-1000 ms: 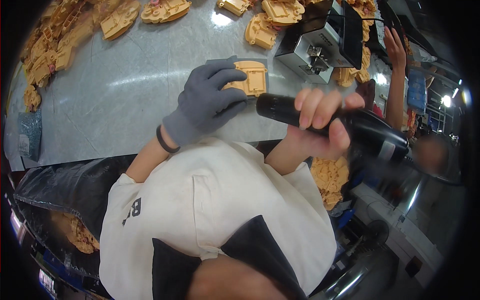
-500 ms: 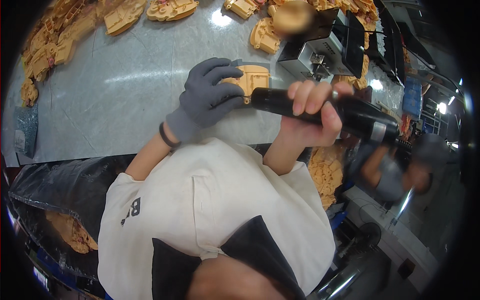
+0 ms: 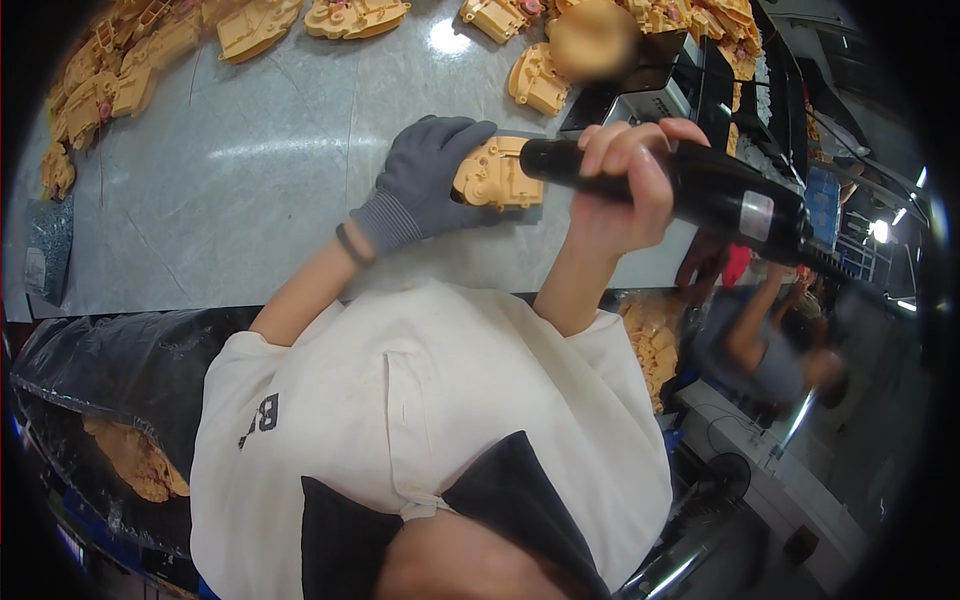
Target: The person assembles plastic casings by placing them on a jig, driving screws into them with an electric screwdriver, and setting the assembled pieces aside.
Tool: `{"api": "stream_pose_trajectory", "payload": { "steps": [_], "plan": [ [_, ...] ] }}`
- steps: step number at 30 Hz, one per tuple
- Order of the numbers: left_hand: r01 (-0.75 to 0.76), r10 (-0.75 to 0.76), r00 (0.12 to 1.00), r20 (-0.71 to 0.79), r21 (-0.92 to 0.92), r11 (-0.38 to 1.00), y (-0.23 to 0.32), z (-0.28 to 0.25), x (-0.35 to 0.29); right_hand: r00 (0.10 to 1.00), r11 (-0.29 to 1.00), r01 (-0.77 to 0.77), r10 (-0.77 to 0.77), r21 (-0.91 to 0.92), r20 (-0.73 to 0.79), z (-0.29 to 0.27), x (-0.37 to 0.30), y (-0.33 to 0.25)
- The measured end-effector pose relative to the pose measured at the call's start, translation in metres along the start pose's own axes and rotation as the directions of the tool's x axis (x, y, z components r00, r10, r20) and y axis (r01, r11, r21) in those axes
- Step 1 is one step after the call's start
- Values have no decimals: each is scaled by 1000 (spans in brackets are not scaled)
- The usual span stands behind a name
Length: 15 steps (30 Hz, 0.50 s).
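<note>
My left hand (image 3: 425, 175), in a grey knitted glove, grips the left side of a yellow-orange plastic housing (image 3: 515, 185) on the table. Its fingers bend over the far edge and the thumb lies along the near side. My bare right hand (image 3: 632, 185) is wrapped round a black electric screwdriver (image 3: 730, 190), held almost level. The screwdriver's nose overlaps the right part of the housing; its bit is hidden, so I cannot tell if it touches. A dark grey base shows beneath the housing.
A metal-and-black box-shaped device (image 3: 655, 102) stands beyond my right hand. Similar housings (image 3: 540, 80) lie along the far side and pile up at far left (image 3: 100, 105). A clear bag of small parts (image 3: 48, 245) sits at the left edge. Another person (image 3: 765, 335) is at the right.
My right hand has carried the screwdriver from the housing's near edge toward its far right part. My left fingers have shifted from beside the bit to the housing's left side.
</note>
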<state>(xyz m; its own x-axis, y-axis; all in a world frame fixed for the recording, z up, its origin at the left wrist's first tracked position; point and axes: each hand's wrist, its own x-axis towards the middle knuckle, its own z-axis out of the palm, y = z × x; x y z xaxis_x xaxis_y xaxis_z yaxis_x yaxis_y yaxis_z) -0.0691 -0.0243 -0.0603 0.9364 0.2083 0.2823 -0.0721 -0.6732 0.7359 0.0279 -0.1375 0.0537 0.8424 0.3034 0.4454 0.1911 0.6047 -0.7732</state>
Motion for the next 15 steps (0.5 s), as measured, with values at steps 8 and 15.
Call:
{"api": "stream_pose_trajectory", "payload": {
  "steps": [8, 15],
  "plan": [
    [-40, 36, 997, -67, -53, 998, -1, 3, -3, 994, 972, -30, 54, -235, 96, 5, 3, 11],
    [-51, 46, 996, -76, -66, 996, -2, 2, -2, 991, 964, -93, 114, -248, 69, 8, 6, 16]
  ]
}}
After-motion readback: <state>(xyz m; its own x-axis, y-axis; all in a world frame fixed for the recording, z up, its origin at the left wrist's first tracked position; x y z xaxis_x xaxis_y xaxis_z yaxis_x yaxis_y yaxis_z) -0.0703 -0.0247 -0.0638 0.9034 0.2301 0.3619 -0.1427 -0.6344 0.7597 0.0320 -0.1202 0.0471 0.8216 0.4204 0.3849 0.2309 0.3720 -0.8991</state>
